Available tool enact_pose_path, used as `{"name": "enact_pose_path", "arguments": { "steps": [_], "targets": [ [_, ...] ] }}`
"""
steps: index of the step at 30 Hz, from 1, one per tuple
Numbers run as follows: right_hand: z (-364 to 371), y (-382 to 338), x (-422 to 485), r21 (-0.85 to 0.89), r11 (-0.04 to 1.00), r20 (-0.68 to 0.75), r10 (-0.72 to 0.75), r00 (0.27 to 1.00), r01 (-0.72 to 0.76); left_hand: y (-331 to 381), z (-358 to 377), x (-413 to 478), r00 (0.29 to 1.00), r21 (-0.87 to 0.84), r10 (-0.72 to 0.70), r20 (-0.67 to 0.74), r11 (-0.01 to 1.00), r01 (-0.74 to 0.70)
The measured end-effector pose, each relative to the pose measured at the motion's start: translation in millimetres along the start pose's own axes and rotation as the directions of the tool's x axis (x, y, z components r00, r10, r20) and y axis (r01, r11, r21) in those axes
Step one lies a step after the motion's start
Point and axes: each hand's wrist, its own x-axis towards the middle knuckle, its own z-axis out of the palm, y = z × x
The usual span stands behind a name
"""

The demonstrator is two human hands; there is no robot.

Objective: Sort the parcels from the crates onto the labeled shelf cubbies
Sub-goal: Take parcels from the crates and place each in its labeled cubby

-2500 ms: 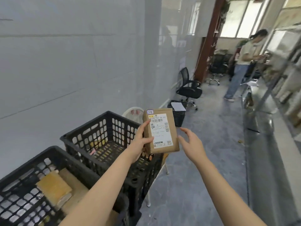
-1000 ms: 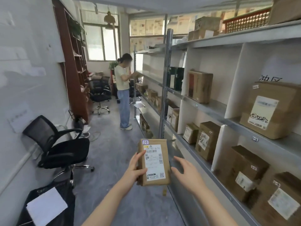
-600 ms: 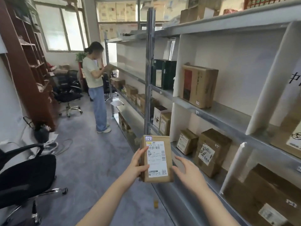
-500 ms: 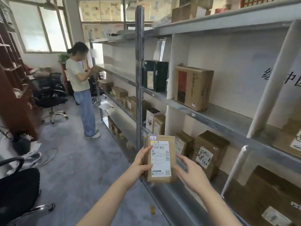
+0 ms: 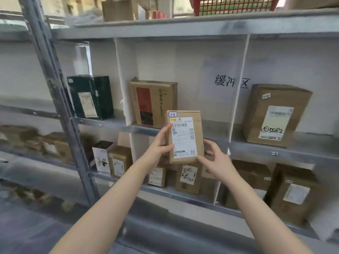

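Brown cardboard parcel (image 5: 184, 137), white shipping label, corner tag "1-2", upright before the shelf (image 5: 253, 149). Left hand (image 5: 159, 150) and right hand (image 5: 217, 163) both grip its sides; label print blurred.

Both bare forearms rise from the lower edge and converge towards the middle, the left forearm (image 5: 113, 198) slanting up to the right and the right forearm (image 5: 256, 208) slanting up to the left. The left hand (image 5: 159, 146) grips the left edge of a small brown cardboard parcel (image 5: 197, 129), with thumb and one finger lying across its front. The right hand (image 5: 217, 162) holds the parcel's lower right corner, thumb on the front edge and fingers curled behind. The parcel stands upright between the two hands.
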Motion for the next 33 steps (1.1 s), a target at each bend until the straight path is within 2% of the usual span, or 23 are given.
{"name": "enact_pose_path", "arguments": {
  "steps": [3, 6, 11, 15, 19, 24, 28, 33],
  "targets": [
    [-16.2, -16.1, 18.3, 0.024, 1.0, -0.139, 0.014, 0.99, -0.011, 17.3, 4.6, 34.3, 0.996, -0.006, 0.038, 0.084, 0.999, -0.038],
    [-26.6, -21.4, 37.5, -0.008, 1.0, -0.243, -0.029, 0.97, 0.028, 28.1, 6.2, 62.1, 0.986, 0.205, 0.13, 0.108, 0.967, -0.15],
    [-27.8, -11.9, 69.2, -0.086, 0.994, -0.344, -0.086, 0.935, 0.06, 27.4, 13.2, 99.3, 0.961, 0.497, 0.278, -0.014, 0.835, -0.235],
    [-15.3, 1.6, 88.6, -0.155, 0.988, -0.364, -0.069, 0.929, 0.012, 4.6, 18.0, 118.9, 0.962, 0.485, 0.275, 0.002, 0.841, -0.241],
    [-5.0, 10.7, 106.1, -0.214, 0.977, -0.385, -0.071, 0.92, -0.014, -17.6, 20.5, 132.5, 0.956, 0.478, 0.291, -0.04, 0.846, -0.237],
    [-1.4, 15.4, 116.2, -0.196, 0.981, -0.369, -0.063, 0.927, -0.012, -38.6, 18.5, 138.4, 0.979, 0.432, 0.202, 0.011, 0.882, -0.187],
    [-3.0, 15.2, 108.8, -0.136, 0.991, -0.394, -0.068, 0.917, 0.015, -43.8, 8.4, 139.6, 0.978, 0.518, 0.188, 0.088, 0.83, -0.206],
    [2.7, 5.0, 96.8, -0.2, 0.978, -0.367, -0.022, 0.93, -0.056, -39.8, -1.7, 132.8, 0.977, 0.623, 0.165, 0.134, 0.753, -0.213]
  ]
}}
